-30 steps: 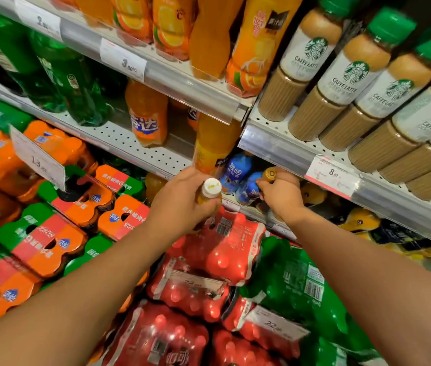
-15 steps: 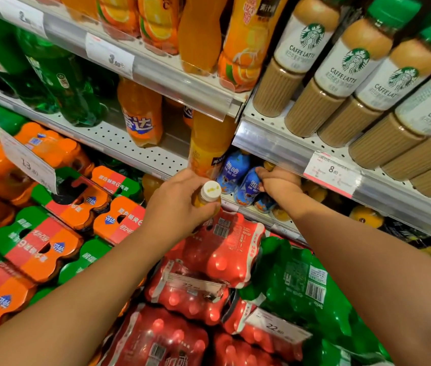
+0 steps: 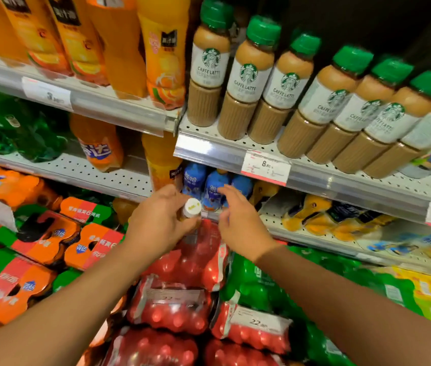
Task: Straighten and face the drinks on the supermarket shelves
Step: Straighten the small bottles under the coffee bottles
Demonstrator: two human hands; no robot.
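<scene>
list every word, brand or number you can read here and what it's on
"CAFFE LATTE": latte bottles, with the Starbucks siren logo.
"8": white price tag below them; smaller print blurred.
"22": tags on the red packs.
"3": upper-left price tag; rest blurred.
"6": orange carton, among Chinese print.
Chinese characters on the blue bottles and the Fanta bottle: unclear.
Cap print: too small.

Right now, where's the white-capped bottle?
Head view, centre: the white-capped bottle is in the left hand, just below the blue bottles and above the red multipacks.
</scene>
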